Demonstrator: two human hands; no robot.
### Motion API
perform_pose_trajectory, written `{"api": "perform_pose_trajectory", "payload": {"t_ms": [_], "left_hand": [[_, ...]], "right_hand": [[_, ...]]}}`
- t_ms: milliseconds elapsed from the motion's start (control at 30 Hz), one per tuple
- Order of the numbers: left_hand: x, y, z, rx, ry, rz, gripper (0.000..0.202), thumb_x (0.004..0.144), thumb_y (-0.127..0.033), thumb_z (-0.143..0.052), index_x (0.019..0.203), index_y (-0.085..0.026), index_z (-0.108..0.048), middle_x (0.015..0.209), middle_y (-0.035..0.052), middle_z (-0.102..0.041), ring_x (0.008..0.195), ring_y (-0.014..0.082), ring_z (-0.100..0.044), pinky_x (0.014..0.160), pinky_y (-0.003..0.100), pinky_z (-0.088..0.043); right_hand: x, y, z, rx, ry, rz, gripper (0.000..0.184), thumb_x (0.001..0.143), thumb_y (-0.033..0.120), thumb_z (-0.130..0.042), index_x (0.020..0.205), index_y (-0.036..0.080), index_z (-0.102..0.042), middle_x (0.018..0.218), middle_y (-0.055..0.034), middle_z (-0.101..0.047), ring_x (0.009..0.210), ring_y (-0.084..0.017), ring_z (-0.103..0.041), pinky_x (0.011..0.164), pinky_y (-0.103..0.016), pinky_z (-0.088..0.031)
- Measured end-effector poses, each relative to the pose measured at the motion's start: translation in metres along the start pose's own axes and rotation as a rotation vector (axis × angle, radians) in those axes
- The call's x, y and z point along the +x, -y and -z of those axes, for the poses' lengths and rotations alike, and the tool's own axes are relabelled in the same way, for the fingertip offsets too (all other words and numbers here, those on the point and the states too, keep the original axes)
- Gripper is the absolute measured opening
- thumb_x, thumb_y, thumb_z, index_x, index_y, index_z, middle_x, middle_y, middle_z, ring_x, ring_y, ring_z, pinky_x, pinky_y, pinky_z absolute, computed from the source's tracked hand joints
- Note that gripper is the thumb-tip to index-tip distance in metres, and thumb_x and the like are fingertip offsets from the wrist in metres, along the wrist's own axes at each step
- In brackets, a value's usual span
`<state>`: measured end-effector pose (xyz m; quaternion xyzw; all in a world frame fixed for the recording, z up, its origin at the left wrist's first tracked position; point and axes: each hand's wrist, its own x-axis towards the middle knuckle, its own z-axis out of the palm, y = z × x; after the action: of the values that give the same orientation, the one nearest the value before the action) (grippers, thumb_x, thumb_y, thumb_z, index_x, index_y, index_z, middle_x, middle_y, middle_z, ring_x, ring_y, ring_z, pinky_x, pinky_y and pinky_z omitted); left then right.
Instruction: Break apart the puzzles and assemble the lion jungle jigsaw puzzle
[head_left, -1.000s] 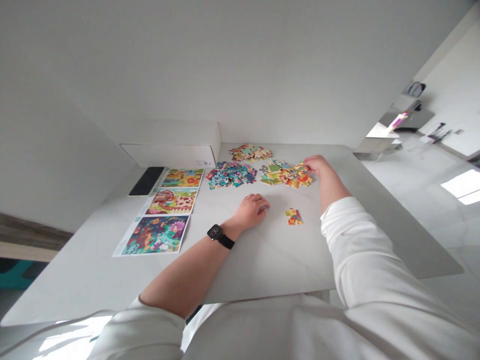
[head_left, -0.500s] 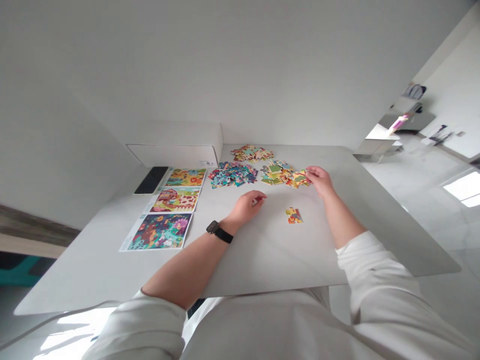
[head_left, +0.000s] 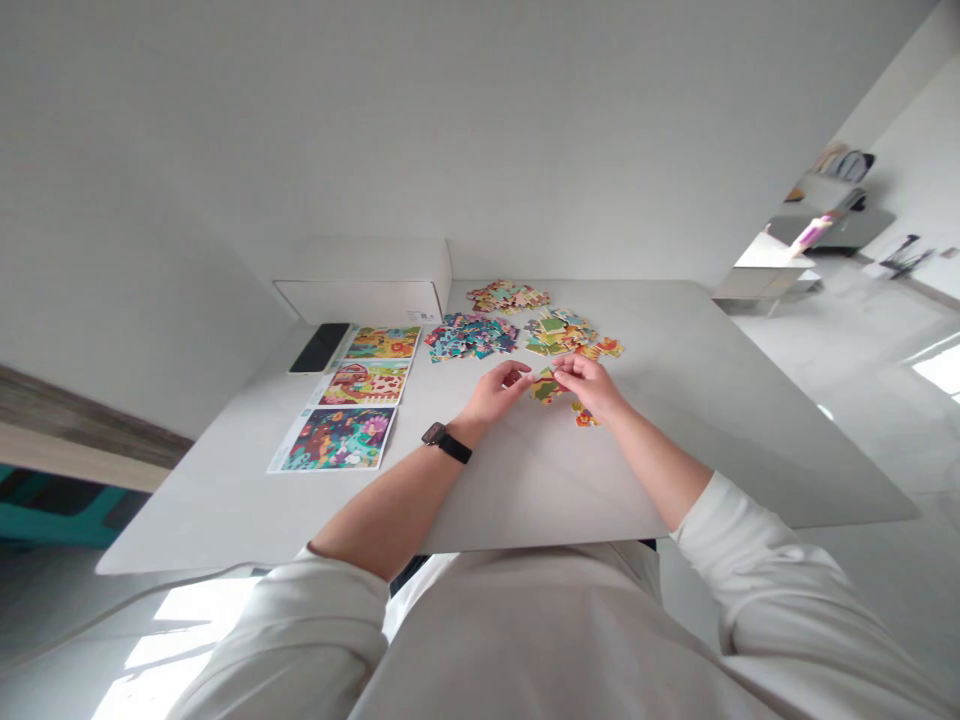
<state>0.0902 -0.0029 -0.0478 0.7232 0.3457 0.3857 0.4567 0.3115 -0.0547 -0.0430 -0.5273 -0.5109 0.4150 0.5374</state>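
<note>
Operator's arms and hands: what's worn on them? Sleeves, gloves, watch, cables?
White long-sleeved top, its sleeves ending near the elbows; forearms bare. The left hand and right hand are ungloved. A black smartwatch with a squarish case and black strap sits on the left wrist; nothing shows on the right wrist. No cables visible.
</note>
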Motion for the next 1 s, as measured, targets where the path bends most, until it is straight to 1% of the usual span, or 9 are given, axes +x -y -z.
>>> {"api": "perform_pose_trajectory", "payload": {"t_ms": [133,233,367,467,533,633,767,900,1000], "left_hand": [[-0.001,-0.003,0.0,0.09,0.049,0.01,0.037,0.085,-0.053,-0.076,0.091,-0.017,-0.077,0.08,0.0039,-0.073,0.073,0.0153,-0.06,0.072,0.028,-0.048],[0.0,-0.001,0.002,0.119,0.038,0.028,0.032,0.084,-0.05,-0.076,0.082,-0.018,-0.077,0.08,0.0049,-0.076,0.073,0.0168,-0.061,0.071,0.029,-0.048],[0.003,0.003,0.002,-0.005,-0.02,0.097,0.039,0.079,-0.055,-0.081,0.08,-0.016,-0.076,0.073,0.0034,-0.072,0.065,0.0139,-0.055,0.063,0.027,-0.042],[0.004,0.004,0.001,-0.15,-0.038,0.158,0.049,0.074,-0.064,-0.084,0.08,-0.016,-0.073,0.065,0.0002,-0.064,0.056,0.0098,-0.044,0.056,0.026,-0.034],[0.004,0.004,-0.001,-0.203,-0.039,0.18,0.054,0.073,-0.069,-0.084,0.08,-0.016,-0.072,0.063,-0.0009,-0.061,0.055,0.0088,-0.041,0.055,0.025,-0.033],[0.004,0.003,-0.004,-0.234,-0.038,0.191,0.058,0.072,-0.073,-0.082,0.08,-0.017,-0.072,0.065,-0.0002,-0.061,0.057,0.0097,-0.045,0.057,0.025,-0.037],[0.004,0.004,-0.006,-0.235,-0.017,0.192,0.059,0.074,-0.075,-0.079,0.082,-0.017,-0.073,0.069,0.0017,-0.066,0.061,0.0114,-0.05,0.059,0.026,-0.042],[0.004,0.004,-0.006,-0.235,-0.003,0.187,0.059,0.077,-0.076,-0.077,0.082,-0.018,-0.07,0.076,0.0051,-0.073,0.064,0.0123,-0.055,0.06,0.025,-0.044],[0.003,0.003,-0.005,-0.231,-0.029,0.171,0.057,0.082,-0.075,-0.074,0.085,-0.018,-0.067,0.077,0.0057,-0.074,0.066,0.0128,-0.058,0.059,0.024,-0.044]], "right_hand": [[-0.004,-0.006,-0.008,-0.095,0.078,0.067,0.04,0.079,0.048,-0.081,0.11,0.023,-0.073,0.089,-0.0019,-0.072,0.081,-0.019,-0.068,0.081,-0.034,-0.056],[-0.005,-0.01,-0.006,-0.179,0.077,0.113,0.037,0.085,0.047,-0.076,0.114,0.025,-0.072,0.09,-0.001,-0.072,0.08,-0.018,-0.067,0.08,-0.034,-0.055],[-0.008,-0.011,-0.003,-0.247,0.06,0.12,0.036,0.087,0.048,-0.074,0.116,0.026,-0.073,0.097,-0.0021,-0.075,0.085,-0.02,-0.07,0.085,-0.035,-0.055],[-0.009,-0.009,-0.002,-0.298,0.098,0.095,0.031,0.089,0.055,-0.072,0.1,0.026,-0.074,0.09,-0.0013,-0.076,0.079,-0.02,-0.068,0.078,-0.034,-0.053],[-0.01,-0.007,0.0,-0.339,0.116,0.085,0.035,0.091,0.06,-0.069,0.087,0.025,-0.072,0.079,0.0002,-0.073,0.071,-0.019,-0.064,0.071,-0.032,-0.05],[-0.01,-0.005,0.0,-0.356,0.101,0.081,0.041,0.092,0.064,-0.066,0.082,0.025,-0.07,0.073,0.0009,-0.07,0.067,-0.018,-0.061,0.066,-0.03,-0.048],[-0.01,-0.001,-0.001,-0.279,0.05,0.069,0.043,0.092,0.066,-0.066,0.083,0.024,-0.07,0.079,-0.001,-0.074,0.074,-0.019,-0.065,0.074,-0.031,-0.05],[-0.008,0.002,0.0,-0.216,-0.034,0.059,0.045,0.09,0.068,-0.066,0.08,0.024,-0.066,0.078,-0.0016,-0.072,0.077,-0.02,-0.065,0.076,-0.031,-0.052],[-0.006,0.0,0.004,-0.231,-0.022,0.06,0.045,0.09,0.068,-0.067,0.079,0.024,-0.066,0.076,-0.001,-0.071,0.075,-0.019,-0.064,0.076,-0.031,-0.051]]}}
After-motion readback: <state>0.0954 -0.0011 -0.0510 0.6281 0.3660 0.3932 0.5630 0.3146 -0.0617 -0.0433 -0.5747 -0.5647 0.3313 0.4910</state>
